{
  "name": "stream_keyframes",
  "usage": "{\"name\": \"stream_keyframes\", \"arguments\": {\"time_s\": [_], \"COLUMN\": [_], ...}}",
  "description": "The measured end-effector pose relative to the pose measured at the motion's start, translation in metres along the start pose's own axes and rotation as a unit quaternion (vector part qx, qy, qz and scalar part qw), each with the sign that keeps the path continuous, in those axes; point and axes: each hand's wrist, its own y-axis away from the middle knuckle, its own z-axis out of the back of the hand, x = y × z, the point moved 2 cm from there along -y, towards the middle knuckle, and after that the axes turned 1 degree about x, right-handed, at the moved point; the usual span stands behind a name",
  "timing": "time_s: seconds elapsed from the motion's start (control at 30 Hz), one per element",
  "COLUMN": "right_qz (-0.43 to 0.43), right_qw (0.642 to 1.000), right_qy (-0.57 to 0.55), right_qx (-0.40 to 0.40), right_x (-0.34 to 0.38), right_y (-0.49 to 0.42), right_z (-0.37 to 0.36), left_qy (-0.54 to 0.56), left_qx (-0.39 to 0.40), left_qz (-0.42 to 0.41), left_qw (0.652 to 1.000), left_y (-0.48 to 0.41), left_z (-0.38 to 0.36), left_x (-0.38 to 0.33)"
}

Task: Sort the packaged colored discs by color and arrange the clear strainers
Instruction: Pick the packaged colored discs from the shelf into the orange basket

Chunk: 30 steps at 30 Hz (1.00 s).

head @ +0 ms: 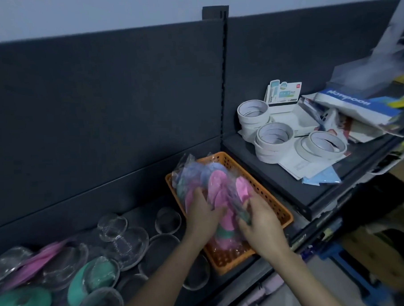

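An orange perforated basket (pixel 268 203) on the dark shelf holds upright packaged discs: pink ones (pixel 217 187) in the middle, blue ones (pixel 211 171) behind, teal ones low down. My left hand (pixel 202 214) grips the packs on the left side of the row. My right hand (pixel 259 216) grips a bunch on the right, a pink disc (pixel 243 188) sticking up from it. Left of the basket lie clear strainers (pixel 121 235) mixed with loose teal discs (pixel 20 304) and pink discs (pixel 39 259).
A higher shelf (pixel 278 172) on the right carries rolls of white tape (pixel 274 133), a small boxed product (pixel 284 93), papers and a bag. A dark back panel (pixel 101 99) rises behind. Boxes sit on the floor at lower right.
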Motion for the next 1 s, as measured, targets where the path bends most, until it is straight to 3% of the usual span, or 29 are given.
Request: {"name": "stream_keyframes", "arguments": {"time_s": [0.1, 0.17, 0.27, 0.5, 0.73, 0.87, 1.0], "right_qz": [-0.02, -0.015, -0.006, 0.004, 0.055, 0.136, 0.146], "right_qw": [0.999, 0.993, 0.973, 0.962, 0.937, 0.93, 0.921], "right_qy": [0.025, 0.066, 0.175, 0.209, 0.274, 0.309, 0.326], "right_qx": [0.044, 0.1, 0.148, 0.173, 0.208, 0.146, 0.156], "right_x": [-0.008, -0.012, -0.01, 0.002, 0.034, 0.055, 0.063], "right_y": [-0.002, -0.004, -0.007, 0.009, 0.022, 0.026, 0.034], "right_z": [-0.006, -0.011, -0.023, -0.037, -0.056, -0.06, -0.068], "left_qy": [-0.122, -0.228, -0.316, -0.353, -0.379, -0.366, -0.37], "left_qx": [-0.045, -0.076, -0.046, -0.029, -0.068, -0.044, -0.044], "left_qz": [-0.101, -0.167, -0.178, -0.164, -0.159, -0.134, -0.131], "left_qw": [0.986, 0.956, 0.931, 0.921, 0.909, 0.92, 0.919], "left_y": [0.006, 0.007, 0.005, 0.017, 0.041, 0.043, 0.052], "left_z": [-0.001, 0.002, 0.01, 0.027, 0.054, 0.069, 0.079], "left_x": [-0.001, -0.001, 0.006, 0.029, 0.045, 0.056, 0.063]}}
